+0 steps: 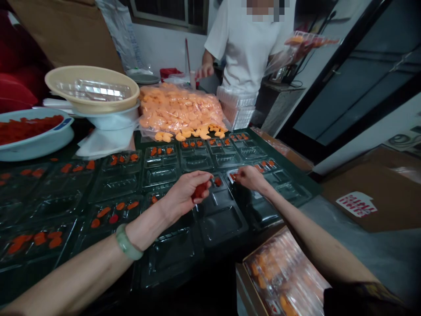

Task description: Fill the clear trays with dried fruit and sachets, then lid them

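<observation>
My left hand [184,196] is closed around a clump of soft red pieces [199,191], above a clear plastic compartment tray [219,219]. A jade bangle [126,241] circles that wrist. My right hand [249,178] pinches a small red piece [233,176] at the edge of another clear tray [263,206]. Many such trays lie in rows on the dark table, several holding red and orange pieces. Behind them lies a large clear bag of orange pieces [180,109].
A white bowl of red pieces [36,142] and a beige basin [92,87] stand at the back left. A co-worker in a white shirt [246,48] stands beyond the table beside stacked clear trays [237,107]. An open box of packed trays [283,276] sits below my right forearm.
</observation>
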Available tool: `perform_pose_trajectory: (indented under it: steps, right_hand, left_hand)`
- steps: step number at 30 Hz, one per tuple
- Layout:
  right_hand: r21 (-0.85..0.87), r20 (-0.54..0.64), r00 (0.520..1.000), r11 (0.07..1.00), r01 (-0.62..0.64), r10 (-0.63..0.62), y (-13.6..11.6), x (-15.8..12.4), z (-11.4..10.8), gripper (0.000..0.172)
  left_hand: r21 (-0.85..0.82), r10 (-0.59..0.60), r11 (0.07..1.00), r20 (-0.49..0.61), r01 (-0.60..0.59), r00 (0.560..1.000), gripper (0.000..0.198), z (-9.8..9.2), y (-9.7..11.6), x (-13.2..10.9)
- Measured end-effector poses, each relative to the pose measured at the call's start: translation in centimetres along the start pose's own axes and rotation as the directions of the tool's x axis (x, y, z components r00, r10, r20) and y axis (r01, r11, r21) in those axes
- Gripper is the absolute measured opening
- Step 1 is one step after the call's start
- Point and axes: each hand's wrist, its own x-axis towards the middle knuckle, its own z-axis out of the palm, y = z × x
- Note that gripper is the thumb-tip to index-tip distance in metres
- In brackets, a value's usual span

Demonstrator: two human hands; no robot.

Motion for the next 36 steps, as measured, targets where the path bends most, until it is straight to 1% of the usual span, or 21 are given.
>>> perform_pose_trajectory:
  steps: [3,8,10,12,14,17,19,20,21,23,24,25,26,28,30,31,32,33,34,35,36]
  right_hand:
    - [0.168,-0.015,1.000,0.986,0.010,-0.007,0.7,0.0,-1.3,0.016]
    - [0.395,-0.115,0.993,0.918,0.032,0.015,1.9,-0.2,-3.3,0.016]
    - [0.527,-0.142,0.988,0.850,0.031,0.052,2.0,-0.6,-3.7,0.019]
    - [0.662,-0.147,0.982,0.749,0.007,0.121,2.1,-1.0,-3.7,0.022]
    - [0.740,-0.144,0.972,0.672,-0.017,0.184,2.1,-1.5,-3.4,0.027]
    - [0.778,-0.132,0.967,0.627,-0.034,0.217,2.1,-1.6,-2.7,0.034]
    - [0.792,-0.110,0.968,0.609,-0.051,0.224,2.0,-1.3,-2.2,0.032]
    - [0.804,-0.101,0.968,0.592,-0.055,0.228,2.0,-1.1,-2.1,0.031]
    - [0.819,-0.096,0.968,0.570,-0.055,0.232,1.8,-0.9,-2.1,0.031]
    - [0.848,-0.094,0.968,0.528,-0.044,0.231,1.4,-0.8,-2.5,0.031]
    - [0.858,-0.091,0.970,0.512,-0.038,0.225,1.2,-0.8,-2.8,0.031]
    - [0.869,-0.082,0.973,0.493,-0.036,0.216,1.0,-1.0,-3.2,0.030]
    - [0.885,-0.070,0.976,0.465,-0.035,0.208,0.7,-1.2,-3.7,0.028]
    - [0.931,-0.028,0.980,0.363,-0.047,0.198,0.2,-2.0,-4.5,0.023]
    - [0.975,0.039,0.980,0.205,-0.080,0.196,-0.2,-3.1,-5.2,0.020]
    - [0.987,0.070,0.979,0.126,-0.095,0.194,-0.4,-3.7,-5.4,0.019]
    - [0.992,0.093,0.978,0.065,-0.106,0.186,-0.6,-4.3,-5.6,0.019]
    - [0.994,0.106,0.979,0.022,-0.111,0.173,-0.6,-4.9,-5.7,0.019]
    - [0.994,0.105,0.982,0.003,-0.107,0.160,-0.6,-5.4,-5.8,0.021]
    - [0.996,0.090,0.985,0.012,-0.092,0.150,-0.5,-5.9,-5.7,0.022]
    - [0.996,0.062,0.987,0.055,-0.071,0.147,-0.4,-6.3,-5.6,0.025]
  left_hand:
    - [-0.030,-0.016,0.999,-0.003,0.016,1.000,0.010,-0.4,0.2,-0.2]
    - [-0.057,-0.066,0.996,0.011,0.066,0.998,0.010,-0.9,0.5,-1.1]
    - [-0.041,-0.081,0.996,0.018,0.082,0.997,0.009,-1.3,0.6,-2.1]
    - [-0.028,-0.082,0.996,0.011,0.083,0.997,0.010,-1.9,0.7,-3.5]
    - [-0.027,-0.076,0.997,-0.019,0.076,0.997,0.013,-2.7,0.7,-5.3]
    - [-0.064,-0.073,0.996,-0.111,0.066,0.991,0.015,-4.3,0.5,-8.6]
    - [-0.128,-0.081,0.990,-0.193,0.057,0.978,0.015,-5.6,0.1,-10.9]
    - [-0.165,-0.096,0.985,-0.252,0.055,0.963,0.015,-6.1,-0.3,-12.1]
    - [-0.203,-0.117,0.978,-0.323,0.052,0.939,0.016,-6.7,-0.7,-13.3]
    - [-0.261,-0.164,0.964,-0.453,0.045,0.876,0.022,-7.7,-2.1,-15.5]
    - [-0.281,-0.180,0.959,-0.496,0.039,0.849,0.026,-8.1,-2.9,-16.6]
    - [-0.295,-0.185,0.955,-0.520,0.029,0.834,0.029,-8.5,-3.8,-17.5]
    - [-0.303,-0.181,0.953,-0.529,0.015,0.829,0.031,-8.8,-4.6,-18.3]
    - [-0.310,-0.164,0.950,-0.541,-0.015,0.825,0.031,-9.0,-6.1,-19.5]
    - [-0.319,-0.153,0.947,-0.569,-0.046,0.808,0.030,-8.7,-6.8,-20.0]
    - [-0.325,-0.145,0.944,-0.573,-0.061,0.806,0.029,-8.4,-7.0,-20.1]
    - [-0.333,-0.136,0.940,-0.564,-0.074,0.814,0.028,-8.0,-6.9,-20.0]
    - [-0.340,-0.122,0.936,-0.546,-0.087,0.829,0.028,-7.5,-6.8,-19.9]
    - [-0.347,-0.103,0.933,-0.518,-0.098,0.849,0.028,-7.1,-6.6,-19.7]
    - [-0.352,-0.082,0.930,-0.486,-0.109,0.870,0.029,-6.6,-6.4,-19.4]
    - [-0.352,-0.064,0.929,-0.457,-0.115,0.887,0.031,-6.3,-6.3,-19.2]
